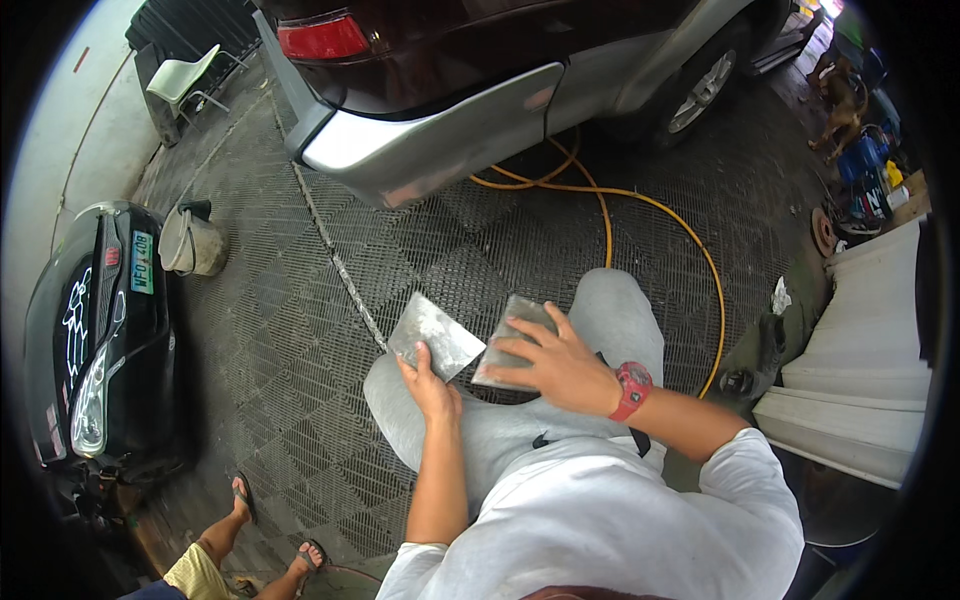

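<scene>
In my left hand [430, 388] is a thin flat square plate [425, 333], grey with white smears, its thumb on the face. My right hand [563, 365] grips a second flat grey plate [530, 309], the fingers spread across its top. The two plates are tilted close together over my lap, their near edges almost meeting; whether they touch I cannot tell. Ahead stands a dark vehicle with a silver bumper [440, 140], which bears dull, patchy pinkish marks near its lower edge. Neither hand is on the bumper.
An orange hose [690, 235] loops over the grated floor to my right. A pale bucket [195, 245] stands by a black car [120, 340] at left. A person's sandalled feet [308, 553] are at lower left. A dog [845, 100] and a grey-white panel [860, 350] are at right.
</scene>
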The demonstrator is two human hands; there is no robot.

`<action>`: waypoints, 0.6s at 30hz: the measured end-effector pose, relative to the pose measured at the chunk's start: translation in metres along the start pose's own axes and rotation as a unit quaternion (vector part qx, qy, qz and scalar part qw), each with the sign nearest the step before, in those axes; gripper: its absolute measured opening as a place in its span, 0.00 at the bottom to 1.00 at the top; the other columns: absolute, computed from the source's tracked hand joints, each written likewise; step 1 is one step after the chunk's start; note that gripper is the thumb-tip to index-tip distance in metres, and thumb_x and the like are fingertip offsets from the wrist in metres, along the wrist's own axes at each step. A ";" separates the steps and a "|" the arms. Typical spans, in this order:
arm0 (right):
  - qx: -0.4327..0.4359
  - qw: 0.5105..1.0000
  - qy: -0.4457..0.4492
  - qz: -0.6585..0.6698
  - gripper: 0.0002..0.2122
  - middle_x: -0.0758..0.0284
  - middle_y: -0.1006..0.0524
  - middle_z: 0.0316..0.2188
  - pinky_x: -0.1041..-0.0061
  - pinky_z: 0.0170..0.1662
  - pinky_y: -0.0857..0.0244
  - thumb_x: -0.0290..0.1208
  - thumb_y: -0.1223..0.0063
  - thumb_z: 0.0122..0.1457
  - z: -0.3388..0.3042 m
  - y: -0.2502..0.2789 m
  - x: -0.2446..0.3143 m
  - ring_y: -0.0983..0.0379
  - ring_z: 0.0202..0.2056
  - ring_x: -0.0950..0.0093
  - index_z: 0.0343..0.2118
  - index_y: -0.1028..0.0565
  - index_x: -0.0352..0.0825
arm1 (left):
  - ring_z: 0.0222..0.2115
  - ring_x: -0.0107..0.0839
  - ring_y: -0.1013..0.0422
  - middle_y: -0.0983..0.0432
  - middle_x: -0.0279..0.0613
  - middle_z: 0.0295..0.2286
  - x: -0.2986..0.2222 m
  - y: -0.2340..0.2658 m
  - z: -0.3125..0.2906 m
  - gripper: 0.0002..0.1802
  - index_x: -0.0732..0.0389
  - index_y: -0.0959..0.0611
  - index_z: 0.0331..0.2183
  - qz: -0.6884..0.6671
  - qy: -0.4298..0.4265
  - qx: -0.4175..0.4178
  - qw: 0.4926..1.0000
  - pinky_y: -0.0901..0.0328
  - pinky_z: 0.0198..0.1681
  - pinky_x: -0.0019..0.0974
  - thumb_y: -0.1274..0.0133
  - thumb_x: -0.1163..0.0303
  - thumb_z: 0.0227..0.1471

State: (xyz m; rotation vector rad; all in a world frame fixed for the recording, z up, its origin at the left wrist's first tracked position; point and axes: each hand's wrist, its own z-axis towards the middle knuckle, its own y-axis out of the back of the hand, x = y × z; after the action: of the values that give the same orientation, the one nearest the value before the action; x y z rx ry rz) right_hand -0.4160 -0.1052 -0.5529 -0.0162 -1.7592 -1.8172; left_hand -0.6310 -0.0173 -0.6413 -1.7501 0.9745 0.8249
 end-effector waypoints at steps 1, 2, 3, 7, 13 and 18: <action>-0.037 0.998 0.041 0.021 0.32 0.63 0.31 0.65 0.32 0.70 0.49 0.18 0.48 0.60 0.003 0.008 0.007 0.39 0.70 0.53 0.66 0.28 0.61 | 0.55 0.39 0.26 0.25 0.49 0.55 -0.004 -0.005 0.001 0.28 0.64 0.33 0.65 0.015 0.020 0.023 0.999 0.29 0.58 0.42 0.47 0.66 0.70; -0.048 0.996 0.046 0.066 0.33 0.61 0.32 0.66 0.34 0.70 0.46 0.18 0.49 0.61 0.006 0.009 0.008 0.38 0.69 0.50 0.66 0.28 0.60 | 0.54 0.39 0.26 0.25 0.49 0.55 -0.007 -0.011 0.000 0.27 0.64 0.32 0.64 0.030 0.045 0.048 0.997 0.29 0.58 0.41 0.47 0.67 0.70; -0.059 0.991 0.051 0.112 0.33 0.58 0.33 0.66 0.36 0.69 0.43 0.18 0.49 0.61 0.008 0.007 0.009 0.37 0.69 0.48 0.67 0.29 0.60 | 0.53 0.38 0.25 0.25 0.48 0.55 -0.008 -0.019 0.002 0.27 0.64 0.32 0.64 0.034 0.049 0.069 0.996 0.29 0.57 0.41 0.47 0.67 0.69; -0.054 0.993 -0.061 0.086 0.31 0.53 0.36 0.66 0.43 0.63 0.31 0.21 0.48 0.62 0.007 -0.013 -0.024 0.33 0.64 0.41 0.69 0.33 0.51 | 0.53 0.38 0.26 0.25 0.47 0.54 -0.020 -0.049 0.001 0.27 0.66 0.31 0.63 -0.018 0.054 0.110 0.992 0.29 0.57 0.41 0.44 0.67 0.68; -0.128 0.986 -0.054 -0.091 0.24 0.60 0.28 0.60 0.39 0.66 0.39 0.25 0.50 0.64 0.006 0.039 -0.029 0.33 0.65 0.53 0.62 0.25 0.50 | 0.53 0.33 0.28 0.25 0.44 0.53 -0.051 -0.060 -0.001 0.26 0.66 0.29 0.62 0.050 -0.101 0.101 0.988 0.33 0.59 0.38 0.44 0.63 0.70; -0.176 0.976 -0.054 -0.112 0.22 0.69 0.25 0.59 0.31 0.69 0.50 0.25 0.48 0.63 0.018 0.050 -0.011 0.34 0.67 0.57 0.58 0.20 0.57 | 0.51 0.32 0.30 0.25 0.47 0.52 -0.059 -0.065 0.006 0.26 0.68 0.28 0.60 0.119 -0.203 0.110 0.966 0.37 0.58 0.36 0.45 0.62 0.70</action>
State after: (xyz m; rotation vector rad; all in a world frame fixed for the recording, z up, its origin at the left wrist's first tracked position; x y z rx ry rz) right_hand -0.3927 -0.0810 -0.5103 -0.0607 -1.5368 -2.3139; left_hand -0.6018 0.0195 -0.5668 -1.2241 0.9632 1.1296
